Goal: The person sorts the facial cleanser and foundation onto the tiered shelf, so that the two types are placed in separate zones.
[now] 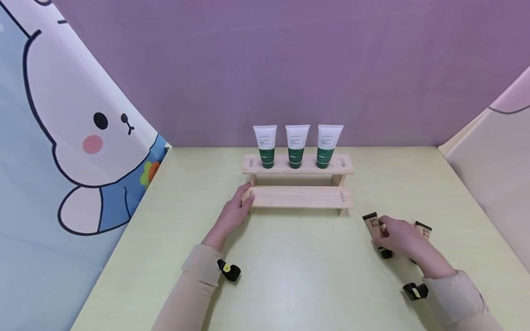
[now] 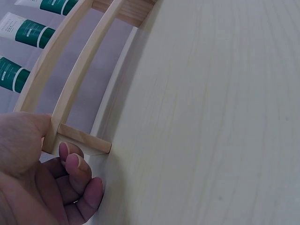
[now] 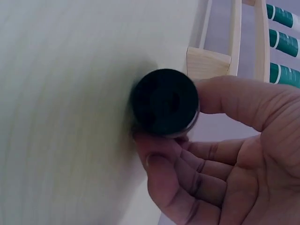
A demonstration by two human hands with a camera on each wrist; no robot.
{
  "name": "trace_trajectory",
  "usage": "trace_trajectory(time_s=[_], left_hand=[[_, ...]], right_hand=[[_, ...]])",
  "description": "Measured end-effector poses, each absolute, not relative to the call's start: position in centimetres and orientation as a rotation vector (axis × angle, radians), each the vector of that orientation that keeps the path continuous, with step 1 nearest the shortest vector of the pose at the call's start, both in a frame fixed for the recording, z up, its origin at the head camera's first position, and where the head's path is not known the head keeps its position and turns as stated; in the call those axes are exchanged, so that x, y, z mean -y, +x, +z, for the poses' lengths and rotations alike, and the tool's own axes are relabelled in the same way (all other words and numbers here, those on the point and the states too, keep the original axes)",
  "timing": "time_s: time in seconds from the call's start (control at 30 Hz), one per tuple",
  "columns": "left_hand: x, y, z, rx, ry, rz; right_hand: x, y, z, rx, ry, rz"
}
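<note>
A two-step wooden rack [image 1: 302,197] stands on the table, its upper step bearing three white-and-green tubes [image 1: 296,146] on their caps. My left hand [image 1: 233,212] grips the left end of the lower step, thumb against it, as the left wrist view also shows. To the right of the rack, my right hand [image 1: 399,236] pinches a tan tube [image 1: 372,224] between thumb and fingers. Its round black cap [image 3: 165,102] faces the camera in the right wrist view. Partly hidden behind that hand is a second tan tube [image 1: 423,230] with a dark end.
The pale wood-grain table [image 1: 298,276] reaches back to a purple backdrop [image 1: 306,69]. On the left hangs a cloth with a cartoon figure [image 1: 83,115], and a pale cloth [image 1: 497,151] borders the right side. Black wrist cameras [image 1: 230,270] sit at both cuffs.
</note>
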State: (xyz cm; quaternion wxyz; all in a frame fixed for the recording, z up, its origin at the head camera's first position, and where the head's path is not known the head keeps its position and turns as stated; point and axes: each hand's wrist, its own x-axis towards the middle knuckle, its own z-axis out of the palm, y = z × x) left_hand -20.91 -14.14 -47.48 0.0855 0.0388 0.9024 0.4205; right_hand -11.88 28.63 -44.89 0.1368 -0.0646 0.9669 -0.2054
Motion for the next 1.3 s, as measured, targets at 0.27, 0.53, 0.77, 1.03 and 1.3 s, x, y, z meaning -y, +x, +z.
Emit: trace_trajectory(time_s=[0.27,0.53,0.77,1.03,1.3], left_hand=[[14.1,-20.9,-47.5,-2.686,0.12,1.264],[14.3,-21.0,-47.5,-2.675,0.113,1.273],[14.3,-21.2,-47.8,-2.679,0.128,1.268],[14.3,-21.3,-47.8,-2.673,0.14,1.278],[14.3,-21.3,-47.9,-2.678,0.136,1.275]], right_hand=[[-28.5,-11.8,-45.0,-2.791,-0.25,-0.671],[-28.3,-11.8,-44.7,-2.812,-0.269,-0.774],[-28.1,-11.7,-44.2,-2.882,-0.246,-0.796],[-27.9,-11.7,-43.3,-2.915,-0.228,-0.822],[-26.8,-11.6,-42.1,-2.891,-0.215,-0.942]])
